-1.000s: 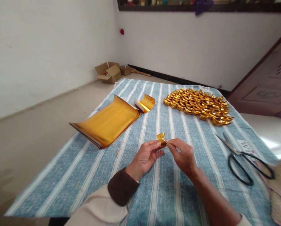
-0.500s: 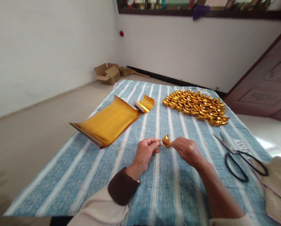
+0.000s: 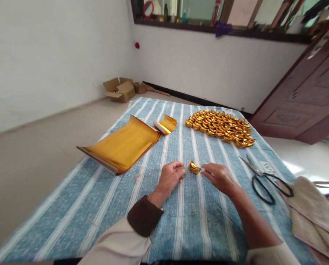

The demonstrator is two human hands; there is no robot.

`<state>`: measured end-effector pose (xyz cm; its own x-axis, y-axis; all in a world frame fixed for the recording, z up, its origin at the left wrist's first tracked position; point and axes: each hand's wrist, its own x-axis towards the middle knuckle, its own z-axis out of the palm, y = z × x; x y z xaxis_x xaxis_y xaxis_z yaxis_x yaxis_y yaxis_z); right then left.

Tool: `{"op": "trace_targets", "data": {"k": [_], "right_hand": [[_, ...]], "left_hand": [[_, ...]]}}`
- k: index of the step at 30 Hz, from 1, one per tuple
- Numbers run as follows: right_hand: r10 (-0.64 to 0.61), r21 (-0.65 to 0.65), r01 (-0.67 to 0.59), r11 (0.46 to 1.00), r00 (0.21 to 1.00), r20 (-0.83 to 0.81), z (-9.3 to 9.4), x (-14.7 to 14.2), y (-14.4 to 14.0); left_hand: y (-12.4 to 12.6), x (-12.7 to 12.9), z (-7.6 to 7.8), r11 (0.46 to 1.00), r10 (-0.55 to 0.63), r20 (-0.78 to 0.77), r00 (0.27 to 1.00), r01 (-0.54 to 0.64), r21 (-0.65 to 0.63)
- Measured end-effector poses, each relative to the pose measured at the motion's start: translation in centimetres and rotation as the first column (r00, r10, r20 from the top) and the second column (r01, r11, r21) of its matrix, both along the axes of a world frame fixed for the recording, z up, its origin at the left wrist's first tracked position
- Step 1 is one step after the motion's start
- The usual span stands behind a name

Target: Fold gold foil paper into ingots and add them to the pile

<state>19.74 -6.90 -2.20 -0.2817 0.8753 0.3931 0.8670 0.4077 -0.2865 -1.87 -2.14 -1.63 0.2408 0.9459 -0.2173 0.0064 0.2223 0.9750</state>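
Observation:
A small folded gold-paper ingot (image 3: 194, 168) is pinched at its right end by my right hand (image 3: 218, 178), just above the blue striped cloth (image 3: 197, 221). My left hand (image 3: 170, 177) is a little to its left, fingers curled together, and whether it touches the ingot's left tip I cannot tell. A stack of flat gold sheets (image 3: 122, 144) lies at the left, with one curled gold sheet (image 3: 166, 124) beyond it. A heap of finished gold ingots (image 3: 220, 126) covers the far right of the cloth.
Black-handled scissors (image 3: 260, 177) lie at the right of the cloth, beside a woven mat (image 3: 311, 213) at the right edge. Open cardboard boxes (image 3: 120, 89) sit on the floor by the far wall. A dark wooden door (image 3: 304, 99) stands at the right.
Both hands have moved apart and lowered toward the cloth. The folded gold piece left my left hand's fingers and is now in my right hand. The camera tilted up.

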Motion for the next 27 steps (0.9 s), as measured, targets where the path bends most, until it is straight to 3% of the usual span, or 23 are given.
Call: {"op": "trace_targets", "data": {"k": [4, 8, 16, 27], "right_hand": [[-0.244, -0.232, 0.171, 0.958, 0.910, -0.335, -0.6, -0.6, -0.2], [-0.333, -0.354, 0.175, 0.919, 0.826, -0.455, -0.5, -1.9, 0.1], [-0.317, -0.353, 0.136, 0.926, 0.787, -0.529, -0.2, -4.1, 0.0], [-0.315, -0.322, 0.163, 0.933, 0.803, -0.506, -0.1, -4.7, 1.2]], "left_hand": [[1.3, 0.5, -1.0, 0.983, -0.114, -0.128, 0.985, 0.131, 0.130], [2.7, 1.1, -1.1, 0.931, -0.220, -0.260, 0.940, 0.282, 0.231], [3.4, 1.3, -0.4, 0.879, -0.261, -0.320, 0.911, 0.361, 0.312], [3.3, 0.9, -1.2, 0.886, -0.170, -0.321, 0.932, 0.287, 0.364]]}}
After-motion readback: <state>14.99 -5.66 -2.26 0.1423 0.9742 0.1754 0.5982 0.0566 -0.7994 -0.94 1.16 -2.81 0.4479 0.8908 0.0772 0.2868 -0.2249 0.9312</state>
